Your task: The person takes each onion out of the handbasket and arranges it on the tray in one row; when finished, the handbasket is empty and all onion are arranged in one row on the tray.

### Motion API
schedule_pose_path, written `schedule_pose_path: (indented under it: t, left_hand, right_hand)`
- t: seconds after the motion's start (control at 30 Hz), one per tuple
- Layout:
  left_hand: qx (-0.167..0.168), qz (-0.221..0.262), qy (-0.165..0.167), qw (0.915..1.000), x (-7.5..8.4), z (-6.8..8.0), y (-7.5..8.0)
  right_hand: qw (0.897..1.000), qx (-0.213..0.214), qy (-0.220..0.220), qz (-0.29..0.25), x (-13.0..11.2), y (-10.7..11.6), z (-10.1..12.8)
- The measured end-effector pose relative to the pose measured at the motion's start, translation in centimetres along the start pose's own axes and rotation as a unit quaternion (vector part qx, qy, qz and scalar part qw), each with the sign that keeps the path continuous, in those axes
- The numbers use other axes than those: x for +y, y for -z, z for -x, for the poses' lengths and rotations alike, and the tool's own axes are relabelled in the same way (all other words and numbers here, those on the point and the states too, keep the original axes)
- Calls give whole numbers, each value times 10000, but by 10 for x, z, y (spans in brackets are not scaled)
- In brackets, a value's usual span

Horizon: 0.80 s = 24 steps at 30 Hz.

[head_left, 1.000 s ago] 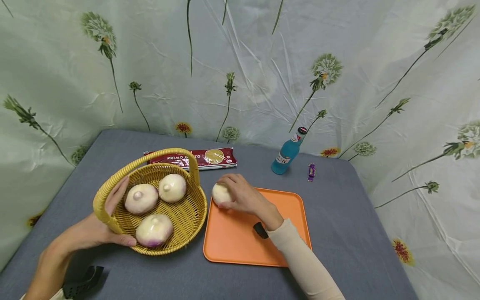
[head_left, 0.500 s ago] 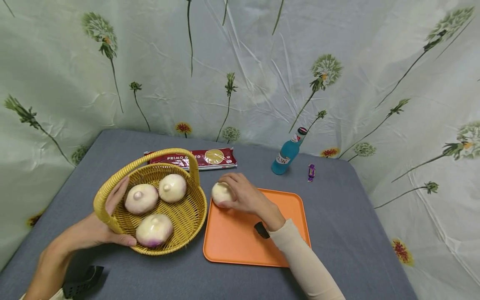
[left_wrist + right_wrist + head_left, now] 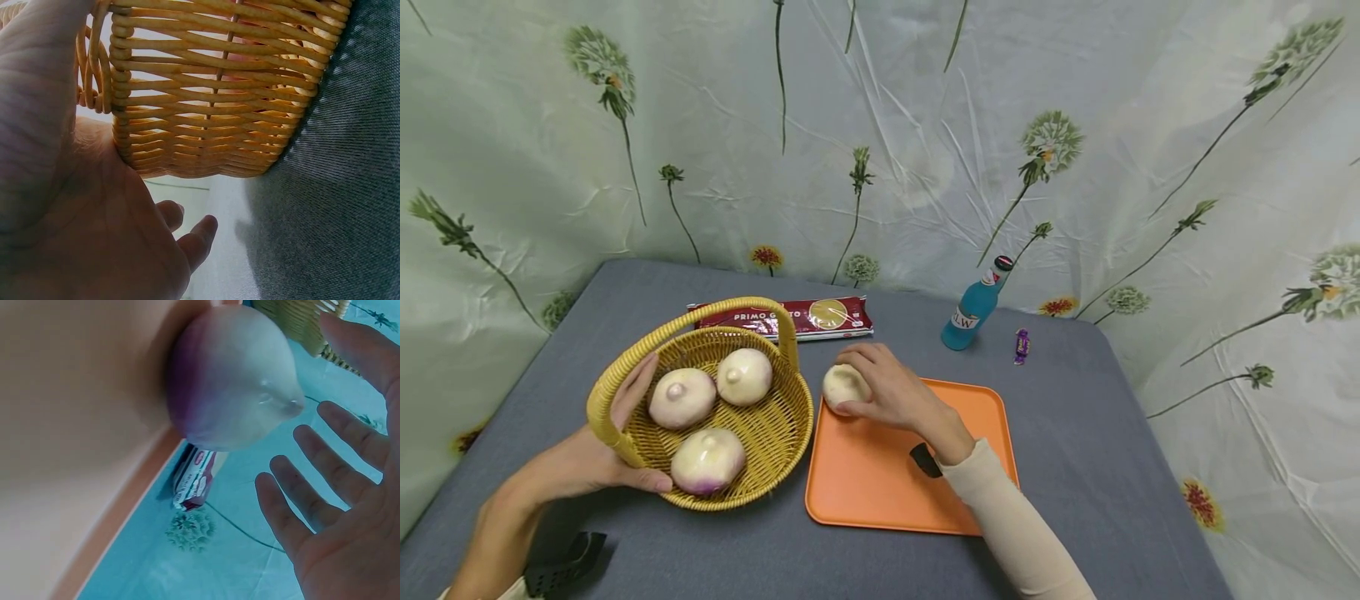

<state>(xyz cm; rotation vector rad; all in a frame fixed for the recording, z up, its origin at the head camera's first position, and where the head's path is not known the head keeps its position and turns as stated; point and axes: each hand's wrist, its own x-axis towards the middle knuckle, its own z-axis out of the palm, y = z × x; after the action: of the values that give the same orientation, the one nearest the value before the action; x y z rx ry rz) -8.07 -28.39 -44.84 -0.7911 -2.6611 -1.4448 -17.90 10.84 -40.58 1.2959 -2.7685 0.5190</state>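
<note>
Head view: the right hand (image 3: 891, 392) arches over a turnip (image 3: 844, 387) at the orange tray's (image 3: 880, 492) far-left corner, fingers spread and apart from it in the wrist view. Left hand (image 3: 598, 454) grips the basket (image 3: 775, 433) rim, three turnips just inside.

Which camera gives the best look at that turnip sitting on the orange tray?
The right wrist view: the turnip fills the frame on the tray, purple side plain, the right hand open beside it. The head view shows it small and half covered. The left wrist view misses it.
</note>
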Motion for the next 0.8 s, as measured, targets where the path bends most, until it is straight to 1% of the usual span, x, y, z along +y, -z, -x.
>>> schedule_pose_path:
  t: [0.33, 0.8]
  left_hand:
    - [19, 72, -58, 10000, 0, -1, 0]
    - [-56, 14, 107, 9999, -1, 2, 0]
  right_hand:
    - [9999, -35, 78, -80, -9, 8, -2]
    - [9990, 15, 418, -186, -26, 17, -2]
